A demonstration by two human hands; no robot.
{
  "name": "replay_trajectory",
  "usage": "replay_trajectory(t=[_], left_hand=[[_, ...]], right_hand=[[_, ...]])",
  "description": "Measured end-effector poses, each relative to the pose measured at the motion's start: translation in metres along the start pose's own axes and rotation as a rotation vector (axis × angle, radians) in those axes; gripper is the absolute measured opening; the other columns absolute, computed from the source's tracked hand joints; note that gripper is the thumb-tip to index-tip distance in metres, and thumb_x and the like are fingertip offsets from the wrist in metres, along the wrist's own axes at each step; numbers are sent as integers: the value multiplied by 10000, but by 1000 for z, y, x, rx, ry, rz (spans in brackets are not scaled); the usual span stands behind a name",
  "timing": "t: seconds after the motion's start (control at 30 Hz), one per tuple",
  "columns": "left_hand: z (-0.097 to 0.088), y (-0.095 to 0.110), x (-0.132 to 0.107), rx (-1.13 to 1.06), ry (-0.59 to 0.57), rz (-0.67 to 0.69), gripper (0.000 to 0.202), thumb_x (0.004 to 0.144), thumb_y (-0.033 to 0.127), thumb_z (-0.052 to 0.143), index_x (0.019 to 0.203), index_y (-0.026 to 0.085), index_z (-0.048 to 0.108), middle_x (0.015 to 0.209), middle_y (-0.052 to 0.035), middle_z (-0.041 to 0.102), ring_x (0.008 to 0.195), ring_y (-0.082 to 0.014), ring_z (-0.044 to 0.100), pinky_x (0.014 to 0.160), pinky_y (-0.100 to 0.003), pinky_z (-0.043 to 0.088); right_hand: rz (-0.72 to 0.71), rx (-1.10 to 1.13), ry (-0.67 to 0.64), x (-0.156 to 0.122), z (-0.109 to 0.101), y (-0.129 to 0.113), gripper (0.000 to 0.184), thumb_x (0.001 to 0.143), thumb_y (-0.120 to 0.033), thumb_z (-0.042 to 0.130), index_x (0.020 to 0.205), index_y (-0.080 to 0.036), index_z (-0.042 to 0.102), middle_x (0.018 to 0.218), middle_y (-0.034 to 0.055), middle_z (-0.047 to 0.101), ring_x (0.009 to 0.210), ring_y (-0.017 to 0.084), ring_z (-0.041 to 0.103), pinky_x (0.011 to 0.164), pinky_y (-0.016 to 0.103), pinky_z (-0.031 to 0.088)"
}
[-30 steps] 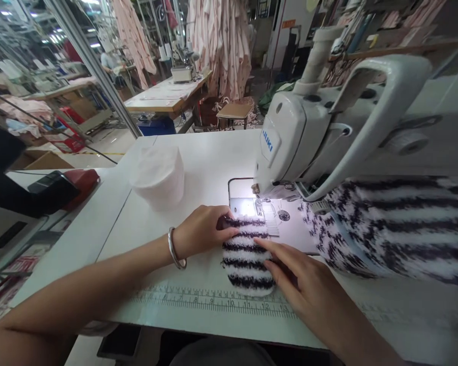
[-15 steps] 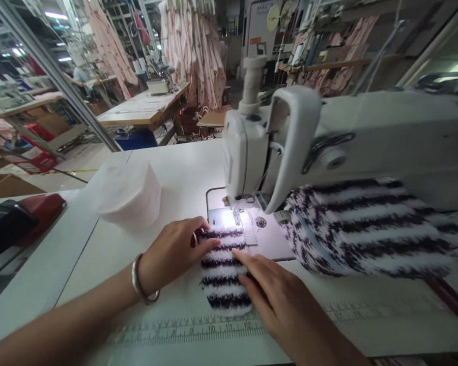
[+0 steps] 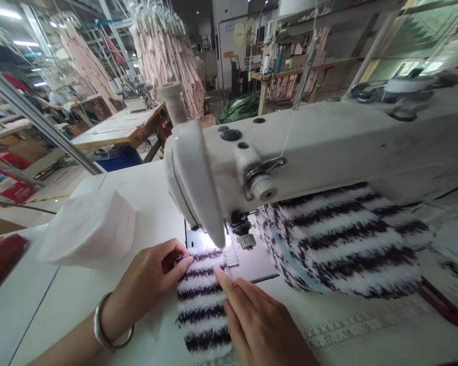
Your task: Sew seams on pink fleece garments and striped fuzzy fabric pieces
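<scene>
One striped fuzzy piece (image 3: 204,293) lies on the table (image 3: 152,203), at six o'clock from the sewing machine head (image 3: 189,173). The left hand (image 3: 147,282) pinches its eleven o'clock edge; the right hand (image 3: 257,317) (fingers outstretched) touches it toward two o'clock. A white bundle (image 3: 93,226) sits at its ten o'clock.

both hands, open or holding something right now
Left hand: closed, pinching the striped piece at its far left corner.
Right hand: touching its right side; whether gripping cannot be told.
</scene>
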State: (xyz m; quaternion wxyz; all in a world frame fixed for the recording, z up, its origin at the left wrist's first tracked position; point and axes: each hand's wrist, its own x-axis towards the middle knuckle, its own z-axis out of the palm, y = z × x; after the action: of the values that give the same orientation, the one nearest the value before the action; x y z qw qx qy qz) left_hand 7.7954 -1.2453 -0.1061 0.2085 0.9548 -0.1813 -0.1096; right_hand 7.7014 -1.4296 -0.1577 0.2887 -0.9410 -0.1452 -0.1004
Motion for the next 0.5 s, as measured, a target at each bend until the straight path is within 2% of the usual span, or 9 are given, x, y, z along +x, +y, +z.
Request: replay_trajectory(t=[0.1, 0.17, 0.23, 0.3, 0.37, 0.43, 0.5], left_hand=[[2, -4, 3, 21, 18, 32, 310, 880, 452, 482, 886, 182, 635, 641, 10, 630, 560, -123, 535, 526, -213, 402], [1, -7, 3, 56, 68, 76, 305, 878, 456, 497, 890, 183, 632, 613, 16, 599, 542, -120, 525, 512, -216, 411], [-2, -7, -1, 107, 188, 146, 281, 874, 436, 525, 959, 185, 621, 719, -6, 619, 600, -129, 555, 559, -238, 462], [-3, -3, -9, 130, 292, 261, 249, 894, 361, 523, 1070, 196, 586, 959, -53, 631, 774, -152, 604, 693, -277, 521], [1, 5, -19, 115, 270, 397, 245, 920, 245, 479, 1153, 205, 542, 1150, -74, 583, 980, -164, 590, 857, -304, 521], [9, 14, -26, 113, 191, 501, 295, 915, 152, 436, 1202, 174, 505, 1219, -93, 555, 1108, -180, 543, 968, -332, 488], [18, 19, -28, 141, 159, 544, 339, 898, 109, 410, 1231, 112, 470, 1243, -137, 540, 1160, -216, 513, 1010, -381, 468]], right_hand=[[-8, -35, 8, 0, 2, 0, 507, 877, -100, 349, 1381, -150, 365, 1031, 83, 652, 902, 206, 645, 717, 324, 579], [-16, -78, 15, 1, -2, 0, 474, 904, -150, 363, 1378, -146, 367, 1030, 87, 654, 908, 205, 644, 722, 317, 580], [-37, -133, 35, 3, -11, 0, 444, 924, -185, 356, 1365, -141, 388, 973, 84, 658, 844, 190, 651, 654, 278, 578], [-110, -232, 58, 4, -19, 1, 436, 916, -145, 317, 1336, -124, 434, 964, 93, 657, 827, 184, 650, 628, 259, 569], [-227, -378, 94, 5, -22, 3, 460, 882, -88, 276, 1284, -106, 498, 1073, 109, 648, 933, 215, 638, 670, 295, 571], [-306, -505, 128, 6, -18, 5, 471, 863, -73, 257, 1236, -97, 545, 1208, 97, 608, 1069, 250, 589, 739, 353, 569], [-311, -563, 139, 6, -10, 6, 487, 849, -56, 244, 1215, -100, 563, 1255, 68, 587, 1114, 243, 565, 753, 363, 565]])
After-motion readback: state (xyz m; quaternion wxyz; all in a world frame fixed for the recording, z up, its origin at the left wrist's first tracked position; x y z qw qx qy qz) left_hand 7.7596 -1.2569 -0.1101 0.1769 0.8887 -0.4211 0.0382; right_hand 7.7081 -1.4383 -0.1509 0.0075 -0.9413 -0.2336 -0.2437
